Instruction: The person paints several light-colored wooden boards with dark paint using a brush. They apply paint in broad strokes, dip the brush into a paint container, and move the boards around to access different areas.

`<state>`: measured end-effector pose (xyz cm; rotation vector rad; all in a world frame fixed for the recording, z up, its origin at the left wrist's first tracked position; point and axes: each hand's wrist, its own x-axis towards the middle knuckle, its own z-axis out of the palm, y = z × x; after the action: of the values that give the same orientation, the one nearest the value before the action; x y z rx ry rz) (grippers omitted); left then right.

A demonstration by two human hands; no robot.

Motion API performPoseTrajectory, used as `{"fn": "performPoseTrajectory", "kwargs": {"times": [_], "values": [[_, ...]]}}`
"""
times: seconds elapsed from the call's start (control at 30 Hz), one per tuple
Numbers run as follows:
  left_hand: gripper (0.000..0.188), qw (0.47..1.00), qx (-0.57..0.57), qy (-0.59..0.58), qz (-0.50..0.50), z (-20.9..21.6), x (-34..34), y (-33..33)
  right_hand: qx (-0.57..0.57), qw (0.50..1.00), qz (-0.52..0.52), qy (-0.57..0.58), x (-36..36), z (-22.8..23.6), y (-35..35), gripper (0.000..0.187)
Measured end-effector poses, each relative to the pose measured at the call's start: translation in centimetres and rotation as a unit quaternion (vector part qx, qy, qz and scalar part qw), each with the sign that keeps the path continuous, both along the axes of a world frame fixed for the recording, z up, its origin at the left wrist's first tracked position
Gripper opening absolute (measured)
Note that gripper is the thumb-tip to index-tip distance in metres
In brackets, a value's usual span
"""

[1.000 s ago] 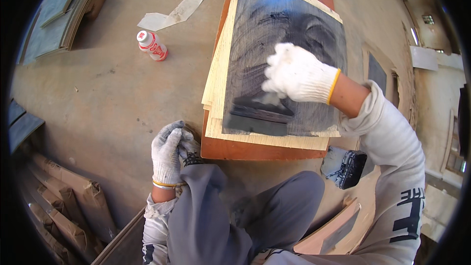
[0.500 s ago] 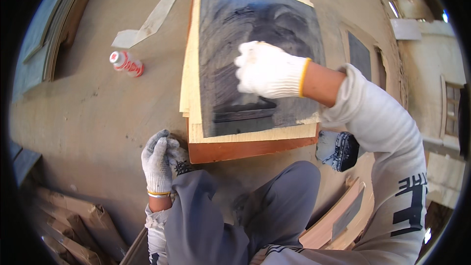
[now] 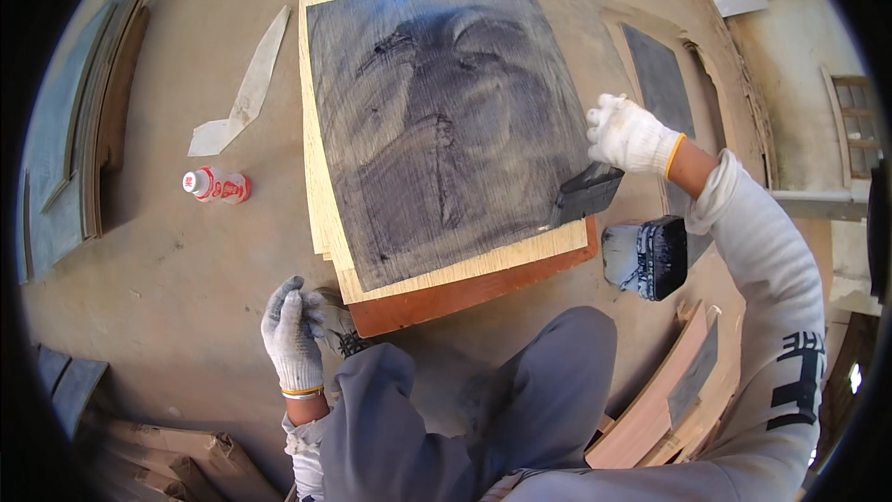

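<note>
A stack of thin pale veneer sheets (image 3: 327, 214) lies on a red-brown board (image 3: 465, 293) on the floor; the top sheet (image 3: 437, 130) is smeared dark grey-black. My right hand (image 3: 630, 135), in a white glove, grips a wide black brush (image 3: 585, 193) at the sheet's right edge. A black-stained paint container (image 3: 646, 256) stands just right of the board. My left hand (image 3: 293, 335), gloved, rests closed on my left knee beside my shoe, holding nothing that I can see.
A small red-and-white bottle (image 3: 216, 186) lies on the floor at left, next to a pale veneer scrap (image 3: 242, 98). Stacked boards (image 3: 84, 149) line the far left; wood pieces (image 3: 678, 400) lie at lower right; another dark-coated sheet (image 3: 662, 84) is at right.
My right hand has swept from the middle of the dark sheet to its right edge with the brush. The view has shifted, showing more of the sheet. My left hand stays on my knee.
</note>
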<state>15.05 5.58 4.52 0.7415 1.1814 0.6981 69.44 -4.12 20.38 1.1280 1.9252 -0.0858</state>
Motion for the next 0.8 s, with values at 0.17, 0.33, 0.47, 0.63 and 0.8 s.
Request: {"fn": "performPoseTrajectory", "kwargs": {"times": [0.17,0.33,0.47,0.63,0.8], "values": [[0.037,0.998,0.063,0.017,0.009,2.2,1.2,1.8,0.119,0.983,0.085,0.116,-7.3,-2.5,4.8,0.011],[0.037,0.997,0.082,-0.006,0.002,4.1,3.7,1.8,0.162,0.955,0.088,0.231,-14.9,-2.3,8.5,0.017],[0.036,0.995,0.099,0.003,0.017,5.6,3.9,1.6,0.207,0.962,0.009,0.179,-12.8,-0.8,11.0,0.014],[0.032,0.983,0.164,0.04,-0.078,9.6,5.8,1.3,0.34,0.801,-0.444,0.215,-6.3,3.1,3.6,0.032],[0.039,0.794,0.308,0.132,-0.507,13.3,14.5,0.4,0.365,0.351,-0.653,0.563,-13.3,-7.0,-9.2,0.046]]}}
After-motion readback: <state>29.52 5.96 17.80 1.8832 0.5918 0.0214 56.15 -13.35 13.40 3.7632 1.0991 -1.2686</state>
